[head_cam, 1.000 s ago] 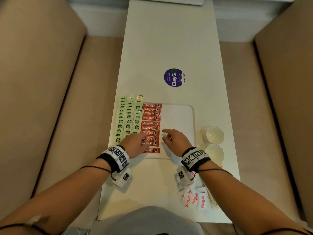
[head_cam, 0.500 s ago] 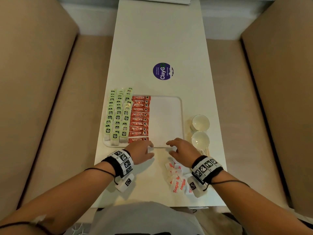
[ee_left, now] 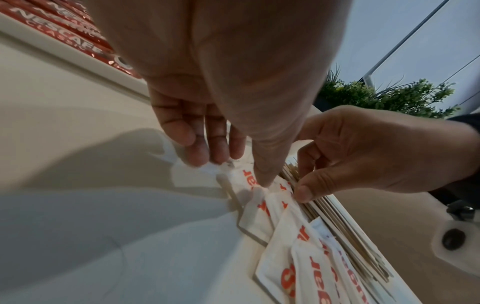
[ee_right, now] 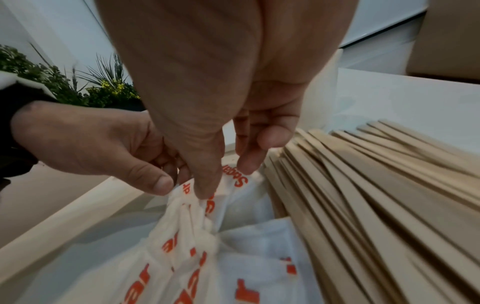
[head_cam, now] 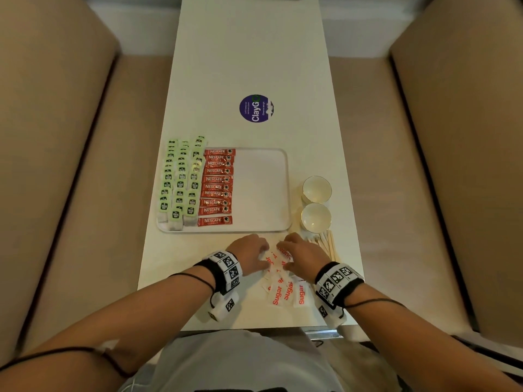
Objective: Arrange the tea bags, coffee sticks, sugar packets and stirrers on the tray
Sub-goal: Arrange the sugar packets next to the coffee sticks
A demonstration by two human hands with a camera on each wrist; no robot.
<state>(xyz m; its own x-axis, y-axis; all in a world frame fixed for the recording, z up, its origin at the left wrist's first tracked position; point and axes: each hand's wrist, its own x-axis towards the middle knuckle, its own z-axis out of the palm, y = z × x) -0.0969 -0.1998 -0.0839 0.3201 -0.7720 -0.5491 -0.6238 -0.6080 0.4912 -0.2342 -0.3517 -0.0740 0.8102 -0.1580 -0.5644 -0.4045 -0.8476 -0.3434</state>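
Note:
A white tray (head_cam: 260, 190) holds rows of green tea bags (head_cam: 181, 179) on its left and red coffee sticks (head_cam: 216, 188) beside them; its right half is bare. In front of the tray lies a heap of white sugar packets (head_cam: 283, 290). My left hand (head_cam: 264, 260) and right hand (head_cam: 283, 256) meet over the heap's far end. In the left wrist view my left hand (ee_left: 233, 170) pinches a packet between thumb and fingers. In the right wrist view my right hand (ee_right: 226, 179) bunches packets (ee_right: 197, 226) under its thumb. Wooden stirrers (head_cam: 325, 244) lie just right of my right hand.
Two small white cups (head_cam: 317, 189) stand right of the tray, just behind the stirrers. A round purple sticker (head_cam: 256, 108) lies farther up the narrow white table (head_cam: 249, 52). Beige upholstered seats flank the table on both sides. Its front edge is close behind the packets.
Both hands have drawn back from the coffee sticks on the tray to the sugar packet heap in front of it and closed on the packets there.

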